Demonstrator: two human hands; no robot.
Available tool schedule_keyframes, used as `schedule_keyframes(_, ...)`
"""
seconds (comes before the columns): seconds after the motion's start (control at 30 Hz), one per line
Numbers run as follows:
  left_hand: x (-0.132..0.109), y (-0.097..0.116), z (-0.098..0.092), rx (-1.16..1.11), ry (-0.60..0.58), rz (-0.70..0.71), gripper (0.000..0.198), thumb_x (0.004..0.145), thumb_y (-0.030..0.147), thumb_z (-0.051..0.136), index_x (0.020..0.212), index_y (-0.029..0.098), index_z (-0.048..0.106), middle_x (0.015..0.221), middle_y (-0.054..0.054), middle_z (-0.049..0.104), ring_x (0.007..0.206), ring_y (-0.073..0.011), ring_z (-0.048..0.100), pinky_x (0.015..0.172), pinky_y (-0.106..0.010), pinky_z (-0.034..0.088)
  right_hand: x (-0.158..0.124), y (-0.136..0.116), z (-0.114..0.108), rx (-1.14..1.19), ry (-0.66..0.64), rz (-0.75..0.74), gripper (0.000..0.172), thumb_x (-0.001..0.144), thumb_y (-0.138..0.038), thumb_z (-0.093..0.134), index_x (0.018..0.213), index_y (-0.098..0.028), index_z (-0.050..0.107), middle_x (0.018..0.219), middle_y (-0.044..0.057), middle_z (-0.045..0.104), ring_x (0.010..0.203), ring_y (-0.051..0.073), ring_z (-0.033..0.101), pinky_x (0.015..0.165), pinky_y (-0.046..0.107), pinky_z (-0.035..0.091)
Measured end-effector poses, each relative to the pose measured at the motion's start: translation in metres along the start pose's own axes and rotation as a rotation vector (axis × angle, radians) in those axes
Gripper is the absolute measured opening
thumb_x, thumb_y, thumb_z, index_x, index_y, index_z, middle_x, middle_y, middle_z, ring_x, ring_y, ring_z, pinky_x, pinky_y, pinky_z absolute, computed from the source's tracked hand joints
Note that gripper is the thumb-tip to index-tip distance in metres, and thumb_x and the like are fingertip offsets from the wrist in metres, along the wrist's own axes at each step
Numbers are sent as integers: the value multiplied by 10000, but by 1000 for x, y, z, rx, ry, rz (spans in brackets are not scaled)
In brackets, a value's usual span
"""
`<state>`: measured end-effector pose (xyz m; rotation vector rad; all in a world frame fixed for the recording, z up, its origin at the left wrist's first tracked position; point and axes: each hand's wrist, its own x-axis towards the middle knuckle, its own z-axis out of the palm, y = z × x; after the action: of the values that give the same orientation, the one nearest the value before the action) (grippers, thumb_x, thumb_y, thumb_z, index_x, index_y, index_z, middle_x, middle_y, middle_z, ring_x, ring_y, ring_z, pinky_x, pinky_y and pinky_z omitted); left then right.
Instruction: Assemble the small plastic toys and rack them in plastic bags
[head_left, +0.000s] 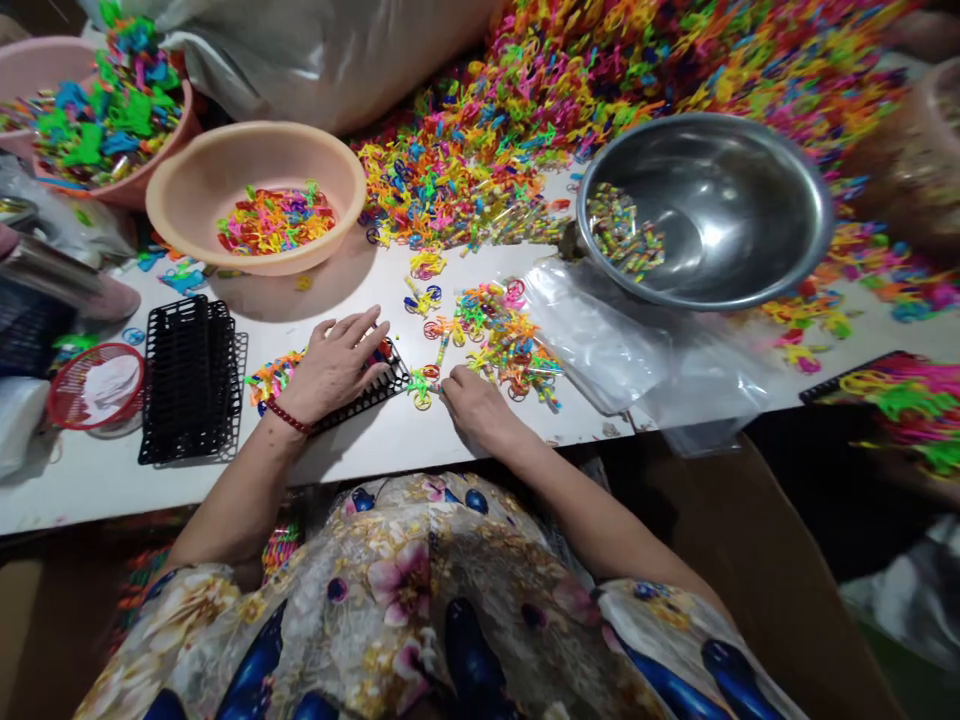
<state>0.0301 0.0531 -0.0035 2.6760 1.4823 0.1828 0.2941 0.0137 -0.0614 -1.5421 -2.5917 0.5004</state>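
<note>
My left hand lies flat, fingers spread, on a small black plastic grid tray near the table's front edge. A few coloured plastic pieces lie just left of that hand. My right hand rests on the table beside the tray, fingertips pinching a small yellow toy bicycle. Just beyond it lies a loose cluster of tiny multicoloured plastic bicycles.
A stack of black grid trays sits at left, near a red basket. Behind are a peach bowl of pieces, a pink tub, a steel bowl, clear bags and a big heap of parts.
</note>
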Motion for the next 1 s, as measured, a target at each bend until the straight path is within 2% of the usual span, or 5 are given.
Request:
schedule_keyframes(0.23,4,-2,2,-48,64,42,319,1007,301,436,1285,198,552,1538,-143,469,1464,-273,387,1145,-510,331,29,-9,-8,488,170,122,182,972,-190,411,1107,-189,533,865,54,636,777,209,561,708,294,390)
schedule_keyframes(0.4,3,-7,8,-55,86,55,363,1010,307,430,1344,187,502,1487,-147,528,1328,-260,535,1098,-473,385,83,-25,0,773,228,91,100,922,-303,514,899,-209,543,789,4,607,746,170,531,695,268,376)
schedule_keyframes(0.73,2,-8,13,-62,100,36,625,1006,290,419,1573,148,200,1471,-176,536,1368,-238,506,1137,-442,353,113,-23,25,646,209,-100,123,861,-162,488,928,-183,590,907,49,642,842,188,544,777,289,422)
schedule_keyframes(0.9,4,0,5,21,12,34,591,1017,364,382,1574,203,267,1642,-143,301,1481,-268,363,1120,-480,351,118,-19,30,439,118,-105,217,866,-80,449,1011,-163,587,973,73,621,852,190,545,795,297,445)
schedule_keyframes(1.0,6,5,3,55,-15,27,574,1008,431,398,1542,226,356,1650,-118,286,1492,-292,340,1106,-503,356,123,-21,34,399,102,-85,193,895,-83,453,1003,-171,588,987,68,611,837,183,536,793,292,452)
